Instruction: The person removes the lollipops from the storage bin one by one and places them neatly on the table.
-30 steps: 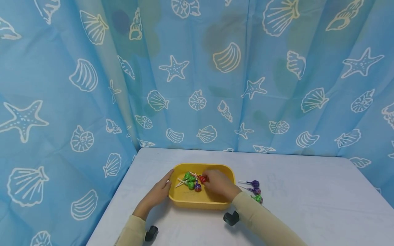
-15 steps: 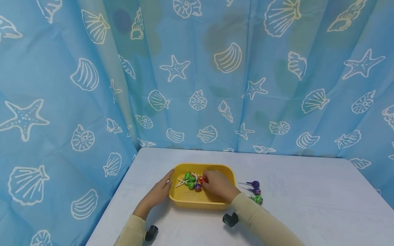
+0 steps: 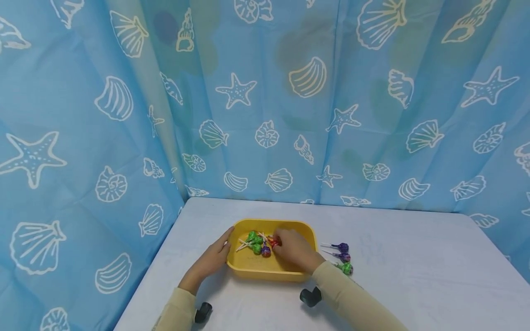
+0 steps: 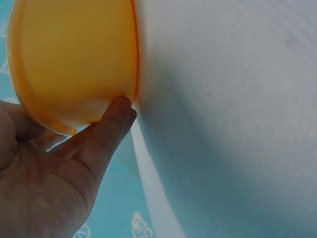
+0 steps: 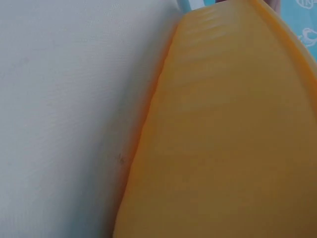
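Observation:
A yellow tray holds several lollipops: green ones, a purple one and a red one. My left hand grips the tray's left end. The left wrist view shows the left hand with thumb and fingers round the tray wall. Inside the tray, my right hand pinches at the red lollipop; its fingertips are partly hidden. From the right wrist only the tray's outer wall shows, with no right hand visible.
Right of the tray, two purple lollipops and green-wrapped candy lie on the white table, partly beside the right sleeve. Dark wrist devices show near both sleeves. A blue shell-patterned curtain stands behind and left.
The red lollipop and its stick have shifted slightly under my right fingers. My left hand has stayed on the tray's end, and the tray has barely moved.

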A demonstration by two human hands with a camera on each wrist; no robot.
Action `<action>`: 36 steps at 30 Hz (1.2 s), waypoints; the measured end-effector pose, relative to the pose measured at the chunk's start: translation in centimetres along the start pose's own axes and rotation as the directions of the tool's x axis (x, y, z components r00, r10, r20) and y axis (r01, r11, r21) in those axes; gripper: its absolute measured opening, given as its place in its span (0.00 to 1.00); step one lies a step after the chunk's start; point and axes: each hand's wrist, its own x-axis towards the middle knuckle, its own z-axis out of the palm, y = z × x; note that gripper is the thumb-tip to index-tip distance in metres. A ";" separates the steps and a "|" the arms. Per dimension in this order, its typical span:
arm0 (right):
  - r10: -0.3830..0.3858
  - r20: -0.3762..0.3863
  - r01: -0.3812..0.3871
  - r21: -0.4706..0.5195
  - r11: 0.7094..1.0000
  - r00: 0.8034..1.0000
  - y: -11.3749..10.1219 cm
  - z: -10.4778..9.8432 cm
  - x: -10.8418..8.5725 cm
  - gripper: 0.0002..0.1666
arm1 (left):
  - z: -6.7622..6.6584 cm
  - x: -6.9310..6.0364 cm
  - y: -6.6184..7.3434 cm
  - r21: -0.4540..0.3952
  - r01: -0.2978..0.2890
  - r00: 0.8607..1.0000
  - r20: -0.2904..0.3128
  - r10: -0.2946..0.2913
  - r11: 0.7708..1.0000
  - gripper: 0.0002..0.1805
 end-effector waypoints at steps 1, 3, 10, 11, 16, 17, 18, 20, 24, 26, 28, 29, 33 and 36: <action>0.003 -0.003 -0.003 0.006 1.000 1.000 0.0 0.0 -0.1 0.09 | 0.0 0.0 0.0 0.002 0.001 1.000 -0.001 -0.001 1.000 0.29; 0.008 -0.012 -0.008 0.015 1.000 1.000 0.1 -0.2 -0.2 0.09 | 0.0 0.0 0.1 0.009 0.002 1.000 -0.002 -0.002 1.000 0.29; 0.021 -0.039 -0.019 0.033 0.999 0.999 0.3 -0.8 -0.7 0.10 | 0.0 0.0 0.1 0.007 -0.003 1.000 -0.003 0.003 1.000 0.29; 0.018 -0.042 -0.017 0.028 0.999 0.999 0.3 -0.9 -0.8 0.11 | 0.0 0.0 0.1 0.006 -0.008 1.000 -0.004 0.008 1.000 0.29; 0.007 -0.059 -0.005 0.026 1.000 0.998 0.5 -1.4 -1.3 0.10 | 0.0 0.1 0.1 0.007 -0.012 1.000 -0.002 0.012 1.000 0.29; 0.004 -0.062 -0.002 0.035 0.999 0.998 0.5 -1.5 -1.4 0.10 | 0.0 0.1 0.2 0.007 -0.009 1.000 0.001 0.009 1.000 0.29; 0.004 -0.067 -0.001 0.047 0.999 0.998 0.5 -1.6 -1.5 0.09 | 0.0 0.1 0.1 0.007 -0.004 1.000 0.002 0.004 1.000 0.29; 0.005 -0.077 0.001 0.066 0.998 0.997 0.6 -1.8 -1.7 0.09 | 0.0 0.1 0.1 0.010 -0.013 1.000 0.001 0.013 1.000 0.29; -0.010 -0.104 0.018 0.084 0.996 0.995 0.8 -2.1 -2.1 0.09 | 0.0 0.0 0.1 0.012 -0.022 1.000 0.002 0.021 1.000 0.29; -0.016 -0.118 0.026 0.083 0.996 0.993 1.0 -2.2 -2.4 0.10 | 0.0 -0.1 0.1 0.011 -0.030 1.000 0.002 0.030 1.000 0.29; -0.014 -0.129 0.025 0.084 0.996 0.991 1.1 -2.4 -2.6 0.12 | -0.1 -0.1 0.1 0.006 -0.027 1.000 0.005 0.027 1.000 0.29; -0.012 -0.134 0.024 0.083 0.996 0.991 1.1 -2.5 -2.7 0.12 | 0.0 -0.1 0.1 0.004 -0.025 1.000 0.006 0.025 1.000 0.29; -0.006 -0.153 0.020 0.095 0.995 0.988 1.1 -2.9 -3.3 0.14 | 0.0 0.1 0.0 0.008 -0.028 1.000 0.003 0.028 1.000 0.29; -0.008 -0.177 0.028 0.114 0.993 0.984 1.2 -3.2 -3.8 0.14 | 0.0 0.1 0.0 0.011 -0.025 1.000 0.001 0.025 1.000 0.29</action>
